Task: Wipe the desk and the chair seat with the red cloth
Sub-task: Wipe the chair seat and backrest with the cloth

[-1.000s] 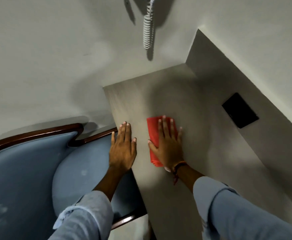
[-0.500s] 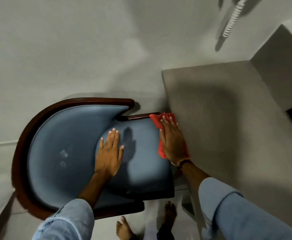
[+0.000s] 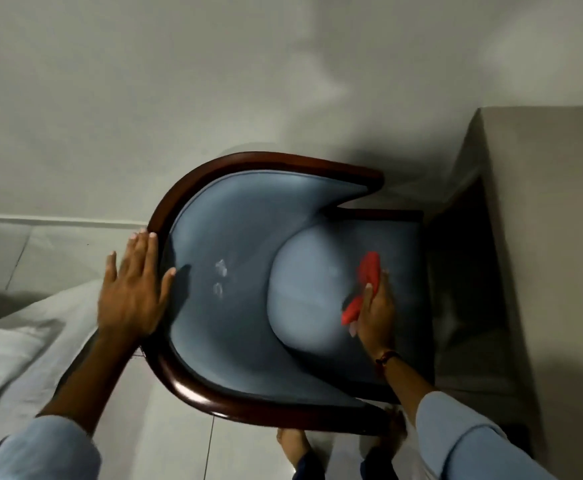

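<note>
The left hand (image 3: pixel 129 289) lies flat, fingers spread and empty, on the chair's wooden rim (image 3: pixel 165 216). On the blue chair seat (image 3: pixel 304 299), the right hand (image 3: pixel 375 310) grips the bunched red cloth (image 3: pixel 364 282). Seat-wiping looks underway; next, sweep leftward. The desk (image 3: pixel 553 202) stands right.

chair frame (image 3: pixel 193 386): dark wood, glossy varnish | chair seat (image 3: pixel 304 289): blue upholstery, smooth, matt, pale scuffs on backrest | red cloth (image 3: pixel 366 275) in my right hand (image 3: pixel 375 317): soft fabric, matt | desk (image 3: pixel 546 202): grey-brown, matt, smooth | floor (image 3: pixel 248 452): pale tiles, slight sheen | my sleeves (image 3: pixel 463 445): light blue cloth
</note>
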